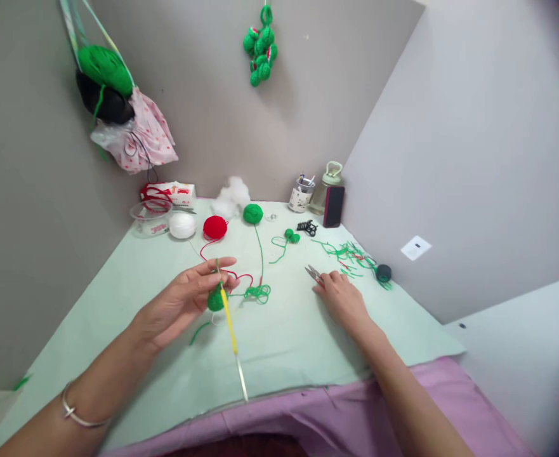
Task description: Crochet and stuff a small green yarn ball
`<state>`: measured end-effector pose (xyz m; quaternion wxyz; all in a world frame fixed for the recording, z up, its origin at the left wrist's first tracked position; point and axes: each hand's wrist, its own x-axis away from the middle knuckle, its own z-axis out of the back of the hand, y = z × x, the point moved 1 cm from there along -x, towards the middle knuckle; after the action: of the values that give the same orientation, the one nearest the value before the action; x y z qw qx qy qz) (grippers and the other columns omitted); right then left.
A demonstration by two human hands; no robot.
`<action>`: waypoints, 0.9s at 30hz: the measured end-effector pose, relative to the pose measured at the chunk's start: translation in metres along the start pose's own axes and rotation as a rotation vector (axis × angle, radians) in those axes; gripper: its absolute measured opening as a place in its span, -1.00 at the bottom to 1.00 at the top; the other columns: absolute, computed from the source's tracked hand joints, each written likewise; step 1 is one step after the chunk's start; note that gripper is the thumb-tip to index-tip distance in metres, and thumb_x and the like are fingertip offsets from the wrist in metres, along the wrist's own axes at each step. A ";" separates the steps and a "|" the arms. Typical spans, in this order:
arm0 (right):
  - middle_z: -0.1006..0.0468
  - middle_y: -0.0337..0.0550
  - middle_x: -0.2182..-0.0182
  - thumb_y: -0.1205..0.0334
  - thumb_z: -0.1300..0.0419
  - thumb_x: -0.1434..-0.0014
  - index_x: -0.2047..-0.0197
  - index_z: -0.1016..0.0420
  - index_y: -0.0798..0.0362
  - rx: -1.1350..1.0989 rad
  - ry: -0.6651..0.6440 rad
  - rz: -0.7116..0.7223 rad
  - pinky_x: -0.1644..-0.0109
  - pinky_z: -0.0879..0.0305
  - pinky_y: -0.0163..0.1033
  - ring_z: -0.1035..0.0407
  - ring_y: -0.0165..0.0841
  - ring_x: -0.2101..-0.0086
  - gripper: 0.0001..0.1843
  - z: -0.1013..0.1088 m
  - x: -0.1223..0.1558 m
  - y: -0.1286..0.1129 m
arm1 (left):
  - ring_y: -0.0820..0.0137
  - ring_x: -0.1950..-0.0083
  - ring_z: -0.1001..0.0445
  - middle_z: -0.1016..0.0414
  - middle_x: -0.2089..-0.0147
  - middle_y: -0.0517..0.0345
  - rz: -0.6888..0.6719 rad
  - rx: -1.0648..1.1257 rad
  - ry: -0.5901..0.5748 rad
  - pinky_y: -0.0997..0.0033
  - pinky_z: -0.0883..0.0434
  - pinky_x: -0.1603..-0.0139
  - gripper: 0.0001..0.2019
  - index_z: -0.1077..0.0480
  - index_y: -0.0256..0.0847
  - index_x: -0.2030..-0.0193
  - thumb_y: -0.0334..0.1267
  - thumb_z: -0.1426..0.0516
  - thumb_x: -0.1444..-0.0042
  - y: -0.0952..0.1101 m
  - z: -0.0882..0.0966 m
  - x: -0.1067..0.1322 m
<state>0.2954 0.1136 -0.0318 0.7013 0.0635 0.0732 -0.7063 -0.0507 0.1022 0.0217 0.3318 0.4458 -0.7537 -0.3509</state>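
Between the thumb and fingers of my left hand (pixel 179 298) is a small round green crochet piece (pixel 216 301). A crochet hook with a yellow grip (pixel 229 322) is stuck in its top and slants down toward the table's front edge. Green yarn runs from the piece to a loose tangle (pixel 259 292) on its right, and a short green tail hangs below. Over on the right, my right hand (pixel 341 298) has its fingers closed over the handles of a pair of scissors (pixel 314 274), low at the tabletop. The blades stick out to the left; the handles are mostly hidden.
Behind my hands lie white (pixel 183 225), red (pixel 215 227) and green (pixel 253 214) yarn balls. White stuffing (pixel 232 198), a pen cup (pixel 301 195), a bottle (pixel 325 190) and a phone (pixel 334 207) line the back. Green yarn scraps (pixel 350 254) lie right, beside black tape (pixel 383 273).
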 end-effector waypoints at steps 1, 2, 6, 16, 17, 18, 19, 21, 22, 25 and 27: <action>-0.55 0.12 0.18 0.30 -0.16 -0.40 0.16 -0.52 0.13 -0.004 -0.014 0.004 0.13 -0.36 -0.13 -0.45 -0.09 0.13 -0.87 -0.002 -0.003 0.003 | 0.35 0.08 -0.63 -0.67 0.23 0.10 -0.017 0.004 0.004 0.46 -0.52 0.01 -0.63 -0.63 -0.19 -0.02 -0.26 -0.45 -0.04 0.006 0.005 -0.001; -0.55 0.11 0.19 0.32 -0.11 -0.42 0.20 -0.51 0.12 -0.012 -0.025 0.006 0.12 -0.35 -0.16 -0.45 -0.12 0.12 -0.83 -0.003 -0.005 0.004 | 0.34 0.07 -0.63 -0.67 0.23 0.10 -0.035 0.016 0.006 0.41 -0.54 -0.06 -0.63 -0.63 -0.20 -0.01 -0.29 -0.45 -0.04 0.011 0.008 -0.003; -0.56 0.09 0.18 0.38 -0.03 -0.42 0.15 -0.52 0.13 -0.107 -0.049 0.003 0.12 -0.31 -0.21 -0.47 -0.17 0.13 -0.77 0.003 -0.013 0.002 | 0.27 -0.05 -0.59 -0.61 0.29 0.14 -0.082 0.065 0.004 0.24 -0.59 -0.15 -0.68 -0.62 -0.20 0.05 -0.33 -0.44 -0.02 0.021 0.016 -0.008; -0.61 -0.19 0.27 -0.04 -0.02 -0.50 0.11 -0.55 0.04 -0.762 -0.188 0.472 0.16 -0.28 -0.32 -0.45 -0.39 0.28 -0.61 0.064 -0.013 -0.090 | 0.06 -0.28 -0.52 -0.50 0.40 0.18 -0.105 0.067 -0.009 -0.02 -0.54 -0.29 -0.75 -0.62 -0.16 0.16 -0.33 -0.44 0.01 0.016 0.010 -0.012; -0.61 -0.18 0.27 -0.04 -0.13 -0.45 0.13 -0.57 0.04 -0.777 -0.186 0.525 0.17 -0.26 -0.32 -0.44 -0.40 0.29 -0.66 0.065 -0.014 -0.099 | 0.05 -0.27 -0.52 -0.50 0.41 0.18 -0.114 0.071 0.007 -0.05 -0.51 -0.32 -0.75 -0.62 -0.16 0.17 -0.33 -0.44 0.03 0.016 0.008 -0.012; -0.60 -0.18 0.27 -0.04 -0.21 -0.40 0.14 -0.58 0.04 -0.766 -0.174 0.560 0.18 -0.23 -0.32 -0.41 -0.41 0.32 -0.68 0.065 -0.015 -0.107 | 0.05 -0.27 -0.53 -0.49 0.42 0.19 -0.123 0.075 0.022 -0.08 -0.49 -0.35 -0.74 -0.62 -0.17 0.17 -0.33 -0.45 0.04 0.016 0.007 -0.011; -0.59 -0.19 0.28 -0.04 -0.25 -0.37 0.14 -0.59 0.04 -0.753 -0.170 0.596 0.19 -0.20 -0.32 -0.39 -0.43 0.34 -0.69 0.063 -0.017 -0.113 | 0.05 -0.26 -0.53 -0.49 0.43 0.20 -0.131 0.078 0.038 -0.09 -0.47 -0.37 -0.72 -0.62 -0.16 0.17 -0.33 -0.46 0.07 0.016 0.007 -0.011; -0.57 -0.21 0.28 -0.06 -0.29 -0.33 0.13 -0.60 0.04 -0.740 -0.166 0.633 0.21 -0.17 -0.33 -0.37 -0.45 0.36 -0.68 0.059 -0.021 -0.122 | 0.03 -0.27 -0.53 -0.50 0.44 0.21 -0.141 0.080 0.065 -0.10 -0.45 -0.39 -0.69 -0.62 -0.15 0.18 -0.31 -0.48 0.12 0.016 0.007 -0.010; -0.57 -0.21 0.27 -0.08 -0.30 -0.32 0.12 -0.59 0.04 -0.747 -0.165 0.645 0.21 -0.16 -0.33 -0.37 -0.45 0.36 -0.67 0.057 -0.023 -0.125 | 0.00 -0.29 -0.52 -0.51 0.44 0.20 -0.138 0.079 0.075 -0.11 -0.46 -0.38 -0.67 -0.62 -0.14 0.18 -0.30 -0.49 0.14 0.015 0.008 -0.010; -0.57 -0.22 0.25 -0.12 -0.31 -0.29 0.10 -0.58 0.03 -0.768 -0.144 0.650 0.23 -0.14 -0.35 -0.38 -0.46 0.34 -0.63 0.053 -0.028 -0.131 | -0.04 -0.35 -0.47 -0.57 0.39 0.17 -0.118 0.057 0.114 -0.09 -0.48 -0.36 -0.67 -0.62 -0.09 0.20 -0.26 -0.49 0.15 0.014 0.013 -0.011; -0.57 -0.22 0.24 -0.13 -0.31 -0.30 0.12 -0.58 0.04 -0.751 -0.110 0.652 0.25 -0.11 -0.35 -0.38 -0.47 0.34 -0.62 0.052 -0.030 -0.133 | -0.04 -0.37 -0.46 -0.58 0.39 0.18 -0.113 0.049 0.132 -0.05 -0.46 -0.38 -0.69 -0.62 -0.08 0.20 -0.26 -0.49 0.14 0.013 0.016 -0.012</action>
<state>0.1636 0.1338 0.0265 0.8627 -0.2114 0.2617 -0.3775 -0.0647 0.1211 0.0222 0.3494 0.5178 -0.7120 -0.3206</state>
